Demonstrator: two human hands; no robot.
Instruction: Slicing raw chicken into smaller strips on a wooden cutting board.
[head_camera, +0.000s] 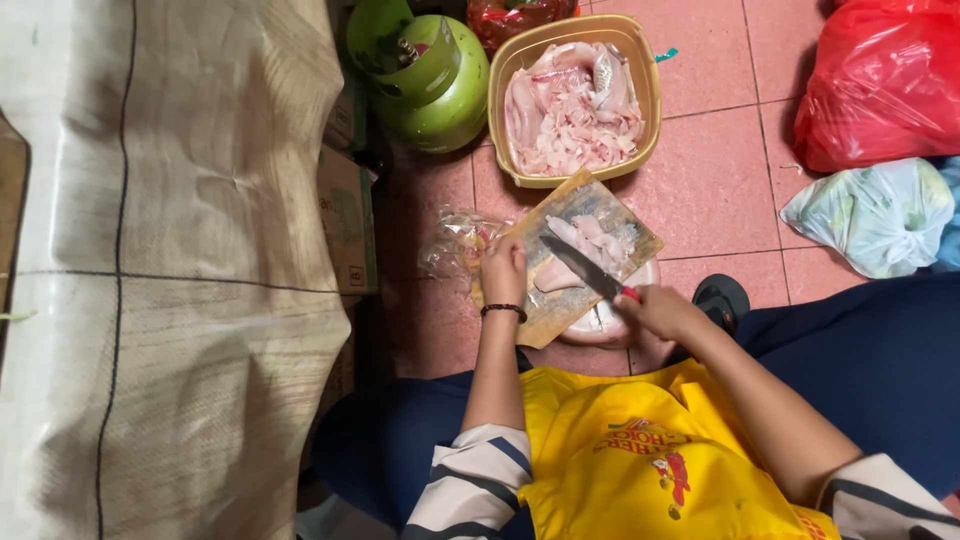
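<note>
A wooden cutting board (620, 218) lies on the red tiled floor with pale raw fish fillets (590, 240) on it. My left hand (503, 272) presses down on a fillet at the board's left edge. My right hand (658, 310) grips a knife (583, 267) by its red handle, the dark blade angled across the fillets toward the upper left. A yellow tub (652, 80) heaped with raw fish pieces stands just beyond the board.
A green gas cylinder (430, 75) stands left of the tub. A woven sack-covered surface (170, 270) fills the left side, with cardboard boxes (345, 215) beside it. A red plastic bag (885, 80) and a pale bag (875, 215) lie at the right. A clear plastic wrapper (455, 245) sits by the board.
</note>
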